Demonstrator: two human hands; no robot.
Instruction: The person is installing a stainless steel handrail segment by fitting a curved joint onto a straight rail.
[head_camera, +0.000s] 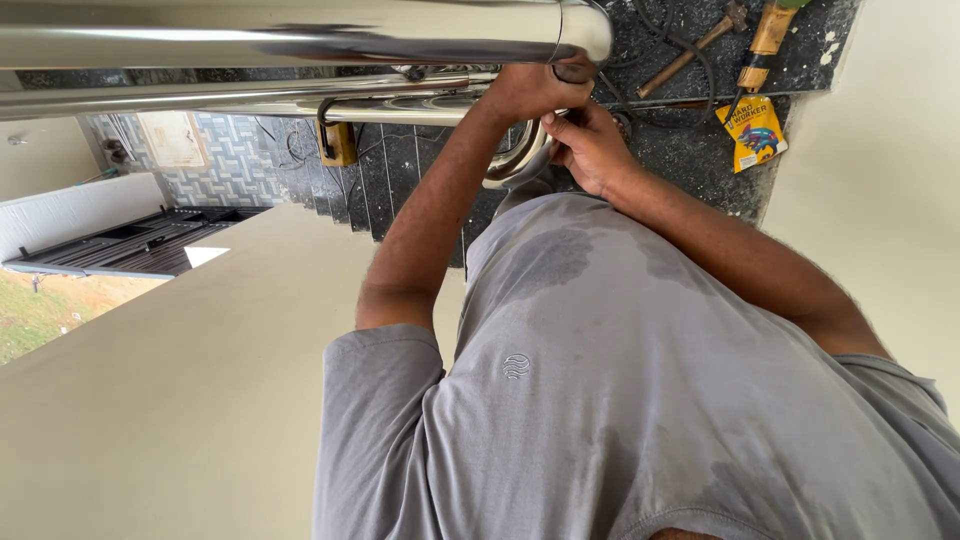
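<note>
Both hands met at the curved steel pipe (515, 160) that bent down under the end of the thick steel handrail (300, 30), above the dark tiled stairs (400, 180). The left hand (530, 90) had its grip wrapped over the top of the bend, just below the handrail's capped end. The right hand (590, 145) closed its grip on the same bend from the side, fingers curled inward, touching the left. On the dark landing (690, 150) beyond lay a hammer (695, 45), a wooden-handled tool (765, 35) and a yellow packet (753, 132) near its far edge.
</note>
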